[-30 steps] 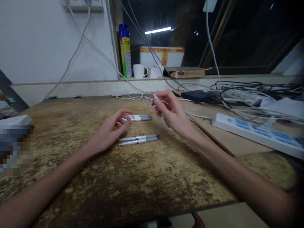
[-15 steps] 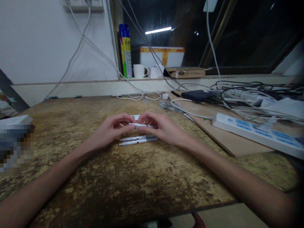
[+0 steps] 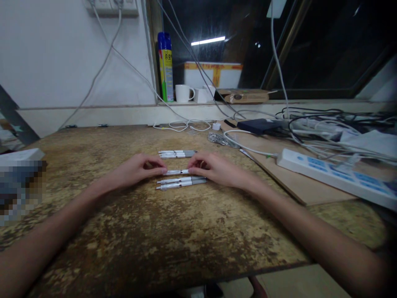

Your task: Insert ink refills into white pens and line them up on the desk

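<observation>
A white pen (image 3: 177, 172) lies crosswise between my hands, pinched at both ends. My left hand (image 3: 141, 169) is closed on its left end, and my right hand (image 3: 214, 167) grips the right end, hiding that part. Just nearer to me, a pair of white-and-grey pens (image 3: 181, 183) rests side by side on the worn wooden table (image 3: 161, 236). Beyond the held pen, a small group of similar pens (image 3: 177, 154) lies close together, roughly parallel to it.
A power strip (image 3: 335, 176) sits on a brown board (image 3: 297, 182) at right, with tangled cables (image 3: 328, 120) behind. A clear plastic bag (image 3: 218, 138) lies near the back. On the sill stand a spray can (image 3: 166, 68) and white mug (image 3: 183, 93).
My hands have moved apart along the pen, towards its two ends. The pen is now lower and nearer the front pair, and the far group of pens shows more fully.
</observation>
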### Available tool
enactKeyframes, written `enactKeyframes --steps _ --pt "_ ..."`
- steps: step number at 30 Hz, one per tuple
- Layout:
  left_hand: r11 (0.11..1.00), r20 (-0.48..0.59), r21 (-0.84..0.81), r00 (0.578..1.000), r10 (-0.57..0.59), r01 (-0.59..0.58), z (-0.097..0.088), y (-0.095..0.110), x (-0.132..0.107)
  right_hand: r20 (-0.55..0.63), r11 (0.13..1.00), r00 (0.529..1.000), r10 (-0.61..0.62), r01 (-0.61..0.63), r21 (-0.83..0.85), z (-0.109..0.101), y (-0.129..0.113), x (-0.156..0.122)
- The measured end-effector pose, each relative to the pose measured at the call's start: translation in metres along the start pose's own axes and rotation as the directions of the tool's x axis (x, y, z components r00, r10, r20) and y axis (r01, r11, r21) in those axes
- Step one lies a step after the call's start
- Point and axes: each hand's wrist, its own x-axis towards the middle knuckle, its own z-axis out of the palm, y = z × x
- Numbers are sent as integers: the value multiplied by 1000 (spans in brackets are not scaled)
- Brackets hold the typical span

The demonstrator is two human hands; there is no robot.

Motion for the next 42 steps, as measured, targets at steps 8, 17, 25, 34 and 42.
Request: enactKeyframes --steps 8,17,25,34,42 --pt "1000 103 -5 995 -1 2 -8 0 -3 0 998 999 -49 49 -42 9 -1 0" --pt "995 -75 96 997 -5 12 2 2 -2 -193 981 981 -21 -16 -191 0 11 3" --pt "938 -272 337 946 176 -77 14 -5 -1 -244 938 968 -52 -37 -343 2 30 2" --pt "912 -315 405 928 200 -59 15 -12 2 -277 944 959 -56 -39 -327 3 31 4" --pt "922 -293 387 943 160 -37 16 -15 2 -279 942 959 -48 -49 -331 4 34 4"
